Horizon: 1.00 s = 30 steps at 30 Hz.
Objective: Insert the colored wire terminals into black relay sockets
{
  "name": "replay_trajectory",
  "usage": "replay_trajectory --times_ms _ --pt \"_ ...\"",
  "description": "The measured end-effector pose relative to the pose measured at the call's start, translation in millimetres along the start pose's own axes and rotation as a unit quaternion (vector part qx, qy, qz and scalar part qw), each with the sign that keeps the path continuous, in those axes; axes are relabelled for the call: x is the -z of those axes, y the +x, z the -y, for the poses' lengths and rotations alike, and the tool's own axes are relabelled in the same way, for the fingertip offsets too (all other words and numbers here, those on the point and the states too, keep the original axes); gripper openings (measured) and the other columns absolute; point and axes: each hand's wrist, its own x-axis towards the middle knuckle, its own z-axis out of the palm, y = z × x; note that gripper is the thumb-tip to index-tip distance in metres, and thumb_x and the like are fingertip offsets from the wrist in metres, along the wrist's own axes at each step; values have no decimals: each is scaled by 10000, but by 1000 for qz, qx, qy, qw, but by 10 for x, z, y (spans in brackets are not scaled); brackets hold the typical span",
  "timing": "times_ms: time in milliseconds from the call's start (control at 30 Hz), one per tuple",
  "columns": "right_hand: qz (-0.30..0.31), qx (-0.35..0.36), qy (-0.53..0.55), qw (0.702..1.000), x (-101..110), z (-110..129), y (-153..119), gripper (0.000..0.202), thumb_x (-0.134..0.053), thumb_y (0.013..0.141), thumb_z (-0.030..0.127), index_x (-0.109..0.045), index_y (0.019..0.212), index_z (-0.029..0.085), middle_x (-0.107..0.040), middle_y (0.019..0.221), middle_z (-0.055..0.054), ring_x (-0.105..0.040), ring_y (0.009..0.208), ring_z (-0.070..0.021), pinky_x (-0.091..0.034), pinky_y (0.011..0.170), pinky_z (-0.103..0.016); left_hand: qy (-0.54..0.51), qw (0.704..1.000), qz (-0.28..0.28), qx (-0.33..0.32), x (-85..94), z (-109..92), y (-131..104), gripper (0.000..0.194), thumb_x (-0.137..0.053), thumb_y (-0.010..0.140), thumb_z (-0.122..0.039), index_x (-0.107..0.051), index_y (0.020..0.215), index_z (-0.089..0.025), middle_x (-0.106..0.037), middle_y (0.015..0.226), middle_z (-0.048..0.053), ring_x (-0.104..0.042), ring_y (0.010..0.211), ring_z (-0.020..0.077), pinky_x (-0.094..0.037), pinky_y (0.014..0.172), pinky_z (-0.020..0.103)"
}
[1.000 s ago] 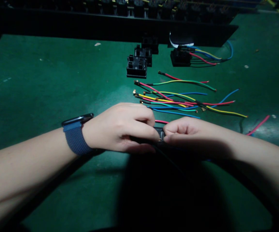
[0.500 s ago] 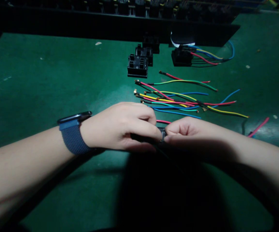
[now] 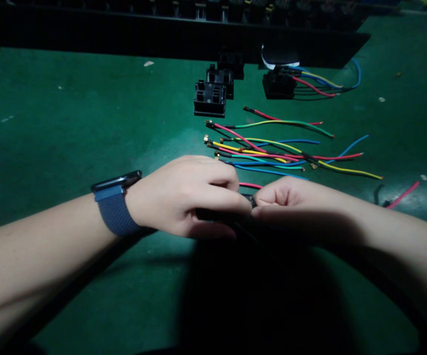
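As the left hand (image 3: 195,192) clasps the housing (image 3: 249,198), the right hand (image 3: 280,197) pinches at its end.
Likely light, stiff plastic, best held by its sides; whether the right pinch holds anything, I cannot tell.

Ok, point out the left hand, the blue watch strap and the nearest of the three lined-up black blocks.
Left hand (image 3: 189,190): head view, back of the hand.
Blue watch strap (image 3: 116,212): head view, woven band.
Nearest black block (image 3: 209,95): head view, upper face.
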Motion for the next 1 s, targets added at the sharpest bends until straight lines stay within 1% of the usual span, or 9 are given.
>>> replay_trajectory --times_ms 133,233,367,533,667,800,1000 --pt "-6 -20 5 1000 -6 11 0 581 -718 594 625 -339 513 192 -288 410 88 -240 355 -28 -139 360 -196 12 1000 5 -7 20 -4 -4 269 -602 858 -405 -709 1030 -228 -660 833 63 -607 760 171 -444 678 279" --pt "-9 -17 -9 1000 -3 8 2 602 -703 584 661 -333 509 193 -284 411 88 -237 352 -24 -132 359 -194 18 1000 7 -9 30 0 -5 275 -604 859 -397 -721 1036 -222 -667 854 78 -611 769 179 -443 682 287" --pt "-11 -8 -22 1000 2 -8 5 601 -676 606 675 -329 516 192 -276 420 90 -222 357 -21 -115 366 -192 25 1000 15 -5 22 -1 -5 252 -592 869 -386 -712 1042 -247 -667 877 70 -615 779 173 -444 687 275" --pt "-1 8 -11 1000 9 -30 4 553 -697 636 594 -344 513 186 -278 428 88 -226 370 -24 -120 376 -190 -10 1000 10 10 4 -6 -5 220 -610 859 -332 -704 1015 -206 -660 879 62 -616 773 156 -452 683 253" --pt "-2 20 -12 1000 -10 -25 1 515 -685 651 569 -385 509 176 -296 440 79 -257 382 -32 -141 385 -197 -39 999 -7 8 3 12 -7 295 -643 834 -385 -659 1043 -177 -672 882 66 -627 801 170 -466 704 258" --pt "-11 15 -31 999 -37 -9 3 509 -654 671 569 -383 494 177 -287 441 73 -272 388 -40 -149 390 -205 -58 998 -17 11 4 29 -8 347 -672 811 -403 -631 1045 -150 -683 907 76 -630 834 175 -477 741 263" --pt "-6 10 -25 1000 -13 -21 16 484 -671 669 529 -382 502 178 -298 442 74 -263 388 -41 -148 391 -207 -61 998 -5 23 -8 43 -22 386 -705 781 -406 -650 1026 -113 -682 918 93 -624 848 176 -479 756 269"
